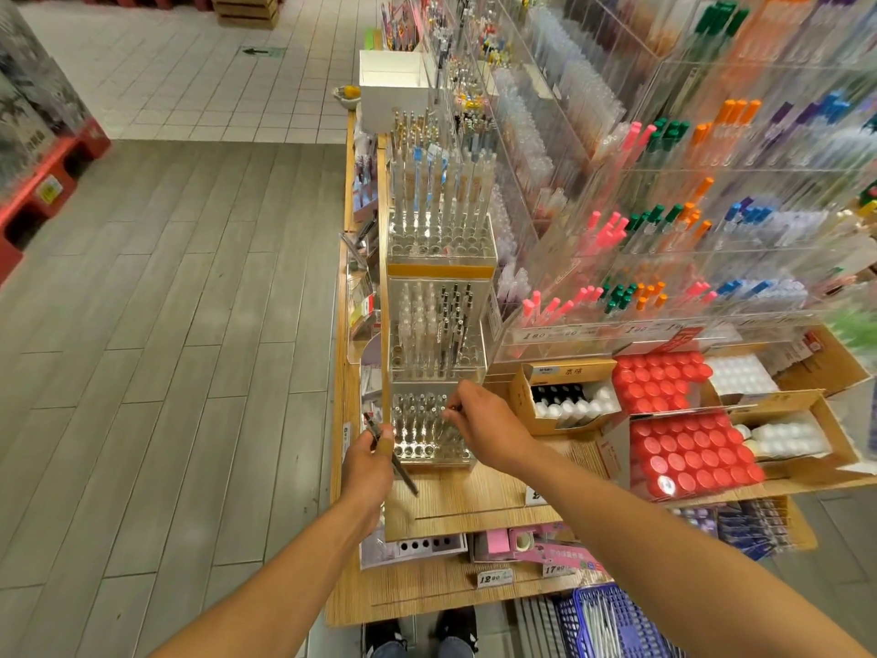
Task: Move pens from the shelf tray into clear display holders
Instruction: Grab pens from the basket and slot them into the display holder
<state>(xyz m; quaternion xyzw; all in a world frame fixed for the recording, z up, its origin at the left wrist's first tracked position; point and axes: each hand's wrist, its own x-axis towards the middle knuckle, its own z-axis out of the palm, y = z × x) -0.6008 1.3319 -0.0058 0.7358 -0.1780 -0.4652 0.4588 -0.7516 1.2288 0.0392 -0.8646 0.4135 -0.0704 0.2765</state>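
Your left hand [368,460] is gripping a few dark pens [391,455], fingers curled tight around them, at the near left corner of the clear display holder [429,432]. Your right hand [484,422] is pinching one thin pen [453,409] between thumb and fingertips, just over the holder's right-hand holes. Beyond, taller holders [439,325] are standing with pens upright.

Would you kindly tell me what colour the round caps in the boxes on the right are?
Red: the round caps, best seen in the head view.
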